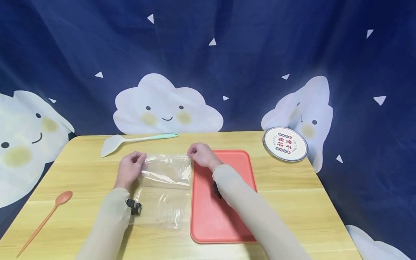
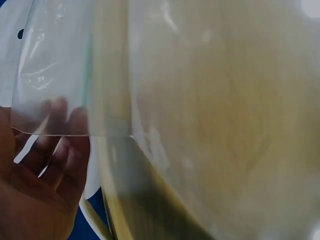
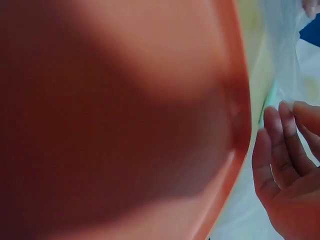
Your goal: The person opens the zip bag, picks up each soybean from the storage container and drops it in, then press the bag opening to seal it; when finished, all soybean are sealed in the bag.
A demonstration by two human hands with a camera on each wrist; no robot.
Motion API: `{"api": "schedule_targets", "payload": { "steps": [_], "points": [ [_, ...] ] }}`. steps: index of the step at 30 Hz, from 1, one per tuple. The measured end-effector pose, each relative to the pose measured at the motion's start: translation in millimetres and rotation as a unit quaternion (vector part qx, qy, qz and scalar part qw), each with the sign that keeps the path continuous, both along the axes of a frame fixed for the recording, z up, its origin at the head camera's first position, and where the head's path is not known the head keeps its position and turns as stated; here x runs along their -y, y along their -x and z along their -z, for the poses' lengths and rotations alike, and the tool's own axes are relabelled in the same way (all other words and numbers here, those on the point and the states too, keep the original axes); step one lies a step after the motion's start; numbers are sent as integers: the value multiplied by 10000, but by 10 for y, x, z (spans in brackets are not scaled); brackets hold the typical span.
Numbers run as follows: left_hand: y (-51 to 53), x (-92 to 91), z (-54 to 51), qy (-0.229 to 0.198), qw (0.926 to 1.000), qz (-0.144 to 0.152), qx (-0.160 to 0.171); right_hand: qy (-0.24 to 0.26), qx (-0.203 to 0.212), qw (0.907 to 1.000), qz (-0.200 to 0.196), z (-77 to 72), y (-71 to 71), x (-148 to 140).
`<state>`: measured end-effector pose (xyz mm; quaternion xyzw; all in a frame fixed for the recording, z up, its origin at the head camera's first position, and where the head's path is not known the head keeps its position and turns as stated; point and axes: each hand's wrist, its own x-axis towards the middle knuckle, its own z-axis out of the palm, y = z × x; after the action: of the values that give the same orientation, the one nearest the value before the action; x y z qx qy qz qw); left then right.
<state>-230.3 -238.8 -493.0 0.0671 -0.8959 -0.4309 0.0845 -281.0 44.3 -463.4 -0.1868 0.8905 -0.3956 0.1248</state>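
A clear plastic bag [image 1: 166, 173] is spread between the two hands, its lower part over the wooden table. The left hand [image 1: 129, 168] pinches its upper left corner; in the left wrist view, fingers [image 2: 75, 150] show partly through the film. At the upper right corner, the right hand [image 1: 203, 155] pinches the bag between thumb and fingertips, as the right wrist view of that hand [image 3: 290, 155] also shows. The right forearm passes above a red rectangular tray [image 1: 208, 224], which lies just right of the bag. Small pale marks or bits show near the bag's bottom; what they are is unclear.
Behind the left hand lies a white spatula [image 1: 112, 144] with a mint handle. An orange spoon [image 1: 63, 197] is at the table's left side. A round white plate [image 1: 285, 143] with red lettering sits at the back right. A blue cloud-patterned curtain [image 1: 243, 65] hangs behind the table [image 1: 292, 202].
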Motion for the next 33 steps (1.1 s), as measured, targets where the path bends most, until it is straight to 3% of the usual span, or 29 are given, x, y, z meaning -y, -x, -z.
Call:
{"api": "schedule_targets", "payload": {
  "steps": [7, 17, 23, 27, 33],
  "points": [
    [116, -2, 38, 92, 9998, -169, 29, -531, -130, 9979, 346, 84, 130, 99],
    [109, 9, 116, 258, 9959, -420, 764, -861, 174, 9942, 616, 160, 98, 192],
    [91, 76, 3, 465, 9929, -146, 1084, -874, 28, 9952, 436, 90, 96, 128],
    [19, 117, -36, 932, 9876, 61, 1264, -845, 181, 9960, 237, -27, 54, 2],
    [-92, 185, -83, 1571, 9737, 851, 1413, -1036, 78, 9946, 4, -261, -82, -439]
  ]
}}
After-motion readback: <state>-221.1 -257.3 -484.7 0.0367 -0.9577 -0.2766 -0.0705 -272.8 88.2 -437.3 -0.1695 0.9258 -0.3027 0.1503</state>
